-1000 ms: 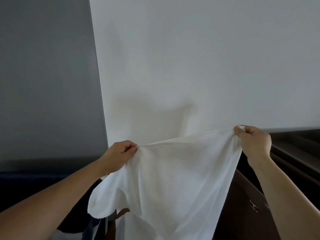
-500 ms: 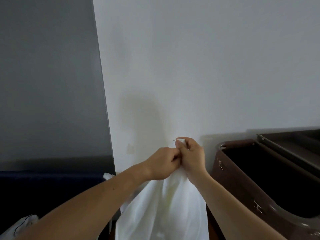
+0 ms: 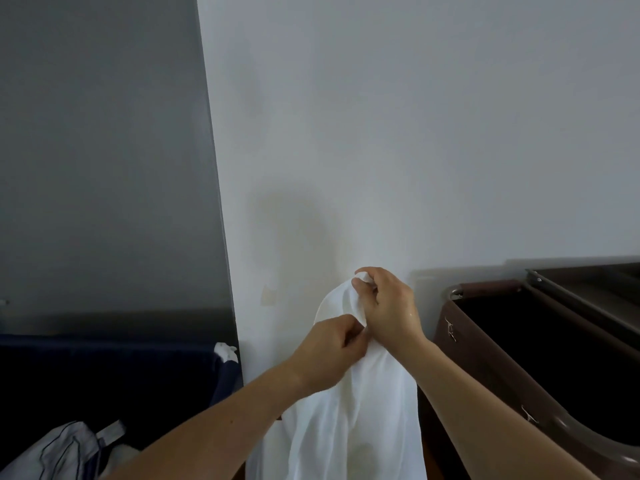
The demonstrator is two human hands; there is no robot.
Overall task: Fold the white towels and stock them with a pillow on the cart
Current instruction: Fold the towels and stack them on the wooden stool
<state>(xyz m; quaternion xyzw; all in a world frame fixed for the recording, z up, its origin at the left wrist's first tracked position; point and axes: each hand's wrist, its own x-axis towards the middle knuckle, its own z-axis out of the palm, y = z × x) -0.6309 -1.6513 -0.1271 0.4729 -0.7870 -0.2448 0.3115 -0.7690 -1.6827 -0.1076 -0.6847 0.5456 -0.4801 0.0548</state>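
Note:
A white towel (image 3: 349, 420) hangs folded in half lengthwise in front of the white wall. My right hand (image 3: 388, 311) pinches its top corners together at the highest point. Just below and to the left, my left hand (image 3: 327, 353) grips the towel's edge, touching my right hand. The towel's lower end runs out of the frame. To the right stands the brown cart (image 3: 485, 344) with a dark open compartment.
A dark blue bin (image 3: 114, 372) sits at the lower left with a white scrap (image 3: 225, 351) on its corner and a pale striped fabric (image 3: 59, 455) in front. A grey wall panel (image 3: 104, 150) fills the left side.
One second ago my hands held the towel spread wide. They came together at the centre, folding it in half, and my left hand has now slid down below my right.

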